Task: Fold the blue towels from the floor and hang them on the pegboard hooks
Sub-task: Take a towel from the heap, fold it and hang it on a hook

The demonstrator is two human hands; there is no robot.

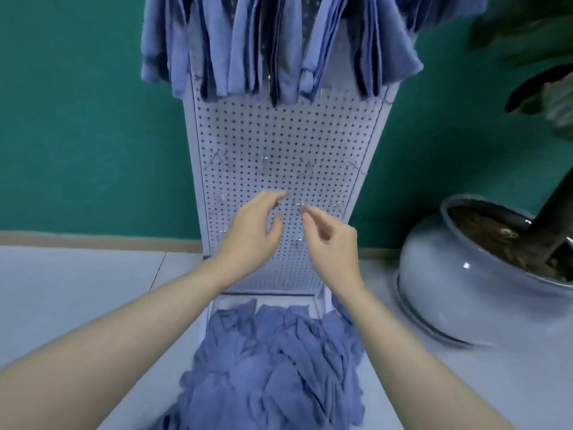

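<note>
the green wall [77,125] fills the background behind the pegboard, and the pale floor [77,299] runs out from the pegboard's base. the white pegboard [288,131] stands upright against that wall, its face dotted with holes. along the top of the pegboard hangs a row of folded blue towels [273,48], side by side and overlapping, their lower ends draping over the upper holes. at the foot of the pegboard lies a crumpled pile of blue towels [273,364], spilling from the pegboard's base onto the floor toward the viewer. to the right of the pegboard sits a round grey plant pot [459,274] with soil and a dark trunk in it, leaves blurred above. in front of the lower half of the pegboard both bare arms reach forward. the left hand [252,229] is held with fingers loosely spread and lightly bent, gripping nothing, its fingertips near a small hook. the right hand [333,240], just beside it, has fingers relaxed and partly curled, also holding nothing. small metal hooks [265,159] stick out of the pegboard in a row across its middle, faint and blurred.
</note>
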